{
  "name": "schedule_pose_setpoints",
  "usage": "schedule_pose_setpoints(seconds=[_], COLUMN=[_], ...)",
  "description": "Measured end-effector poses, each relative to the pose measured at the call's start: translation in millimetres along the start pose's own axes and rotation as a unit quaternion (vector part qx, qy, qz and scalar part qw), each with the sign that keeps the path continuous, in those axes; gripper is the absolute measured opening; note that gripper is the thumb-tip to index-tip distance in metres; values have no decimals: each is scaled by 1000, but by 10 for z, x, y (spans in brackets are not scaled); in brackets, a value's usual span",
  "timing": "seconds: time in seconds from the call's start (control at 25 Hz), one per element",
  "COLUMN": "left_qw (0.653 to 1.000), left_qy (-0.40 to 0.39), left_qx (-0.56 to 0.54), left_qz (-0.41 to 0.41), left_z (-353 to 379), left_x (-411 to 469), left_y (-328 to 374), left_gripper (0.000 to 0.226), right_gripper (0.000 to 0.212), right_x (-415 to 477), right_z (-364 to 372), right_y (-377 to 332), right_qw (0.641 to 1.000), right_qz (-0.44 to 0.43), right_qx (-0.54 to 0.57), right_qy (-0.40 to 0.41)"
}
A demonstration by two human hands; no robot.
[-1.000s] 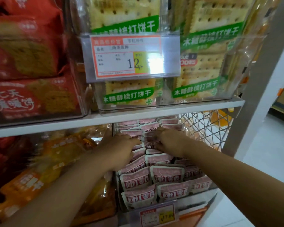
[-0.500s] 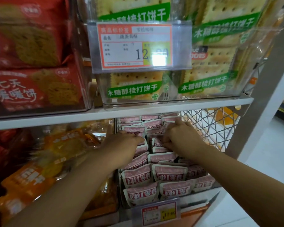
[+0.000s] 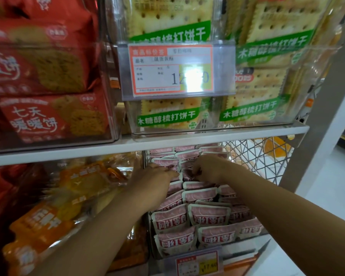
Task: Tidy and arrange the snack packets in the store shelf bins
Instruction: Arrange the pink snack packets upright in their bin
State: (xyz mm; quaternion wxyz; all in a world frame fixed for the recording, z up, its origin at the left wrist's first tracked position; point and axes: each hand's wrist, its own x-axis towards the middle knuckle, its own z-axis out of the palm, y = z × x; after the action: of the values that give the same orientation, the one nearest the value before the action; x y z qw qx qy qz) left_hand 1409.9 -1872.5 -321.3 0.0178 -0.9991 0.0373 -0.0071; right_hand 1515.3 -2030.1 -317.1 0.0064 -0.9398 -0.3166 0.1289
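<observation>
**Both hands deep in the pink packet bin, bottom centre**

Nearest me, at the bottom edge of the frame, a small price tag point(image 3: 197, 263) is cut off and its print is too blurred to read. Just above it the pink packets point(image 3: 207, 216) stand in overlapping rows in a clear bin point(image 3: 245, 250) at lower centre. They are white-edged pouches with a red band of lettering, and they lean back row on row.

My left hand point(image 3: 155, 176) reaches in from the left with its back to the camera. Its fingertips are buried among the packets, so I cannot tell whether it grips anything. My right hand point(image 3: 209, 169) has its fingers curled down over the top edge of one of the pink packets mid-bin.

The rearmost rows vanish under the white shelf board point(image 3: 187, 139). Orange packs point(image 3: 48, 222) at lower left are smeared. Above the board, green cracker packs point(image 3: 167, 114) sit partly behind a larger price label point(image 3: 171, 70).
</observation>
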Motion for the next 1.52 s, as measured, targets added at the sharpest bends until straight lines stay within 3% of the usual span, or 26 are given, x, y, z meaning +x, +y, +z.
schedule_pose_setpoints(seconds=[0.28, 0.4, 0.56, 0.68, 0.84, 0.96, 1.08, 1.32, 1.52], left_qw=[1000, 1000, 1000, 1000, 1000, 1000, 1000, 1000, 995], left_qy=[4, 7, 10, 12, 16, 12, 10, 0, -59], left_qx=[-4, -3, -3, -3, -4, -5, -7, 16, 83], left_qz=[-3, -5, -3, -5, -6, -8, -12, -11, -18], left_z=[12, 14, 1, 3, 15, -11, -32, -105, -107], left_x=[-7, -6, -14, -23, -22, -35, -36, -63, 24], left_y=[1, 7, 16, 12, 15, 28, 44, 75, 63], left_gripper=[59, 58, 58, 58, 58, 58, 60, 63, 63], right_gripper=[27, 43, 20, 21, 24, 17, 38, 28, 19], right_x=[-125, -181, -249, -229, -195, -159, -181, -112, -224], right_z=[-57, -49, 28, 25, 104, 40, 34, 79, -15], right_y=[5, 7, 54, 101, 107, 162, 197, 131, -20], right_qw=[999, 999, 994, 985, 988, 991, 990, 997, 963], right_qz=[-17, -25, -36, -45, -91, -77, -72, -40, -20], right_qx=[-16, -18, 47, 28, 59, 94, 97, 48, 94], right_qy=[-28, -31, 91, 164, 108, 64, 71, 56, 252])
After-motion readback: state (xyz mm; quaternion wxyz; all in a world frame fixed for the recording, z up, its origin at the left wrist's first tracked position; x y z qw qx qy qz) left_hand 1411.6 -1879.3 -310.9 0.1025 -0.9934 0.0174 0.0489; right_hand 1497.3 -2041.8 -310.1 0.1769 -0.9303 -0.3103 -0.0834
